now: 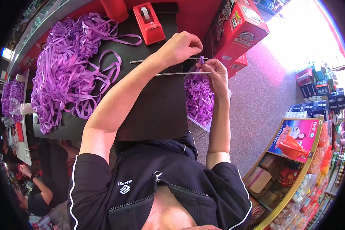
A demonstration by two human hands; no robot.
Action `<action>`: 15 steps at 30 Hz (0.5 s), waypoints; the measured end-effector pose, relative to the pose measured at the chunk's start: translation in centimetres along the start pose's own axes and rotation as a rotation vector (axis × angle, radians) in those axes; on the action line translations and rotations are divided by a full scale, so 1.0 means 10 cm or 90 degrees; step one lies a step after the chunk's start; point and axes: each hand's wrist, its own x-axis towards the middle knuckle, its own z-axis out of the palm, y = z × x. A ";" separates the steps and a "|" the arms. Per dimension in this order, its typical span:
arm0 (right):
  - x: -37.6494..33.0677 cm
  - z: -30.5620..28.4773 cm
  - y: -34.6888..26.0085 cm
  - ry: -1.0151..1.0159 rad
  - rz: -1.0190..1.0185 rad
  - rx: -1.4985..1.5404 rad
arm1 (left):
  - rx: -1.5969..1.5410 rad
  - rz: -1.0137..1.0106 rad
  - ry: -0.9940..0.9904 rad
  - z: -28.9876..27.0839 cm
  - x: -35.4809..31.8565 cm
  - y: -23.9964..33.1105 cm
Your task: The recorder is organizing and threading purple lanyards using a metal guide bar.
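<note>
Two thin metal rods (184, 73) reach out side by side past the right edge of the black table (153, 111). A small bunch of purple ribbon (201, 60) sits at the tip of the farther rod. My right hand (218, 74) pinches that ribbon from the right, its fingertips close to both rod ends. Above the rods, my left hand (179, 48) is curled with thumb and forefinger together; what they hold, if anything, is too small to make out. Below the rods, a clear container holds a heap of short purple ribbon pieces (199, 99).
A large tangle of purple ribbon (69, 65) covers the table's left side. Behind it stands a red tape dispenser (151, 27). Red boxes (237, 30) are stacked at the far right. A glass display case (283, 172) stands at right; another person's arm (42, 188) shows at lower left.
</note>
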 end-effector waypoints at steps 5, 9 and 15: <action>0.00 0.13 0.10 0.018 -0.002 0.003 | 0.028 0.016 -0.011 0.01 -0.05 -0.05; 0.00 0.16 0.16 0.023 -0.016 0.022 | 0.041 0.037 -0.036 0.01 -0.05 -0.15; -0.05 0.25 0.22 0.047 -0.022 0.005 | 0.075 0.033 -0.082 -0.04 -0.02 -0.22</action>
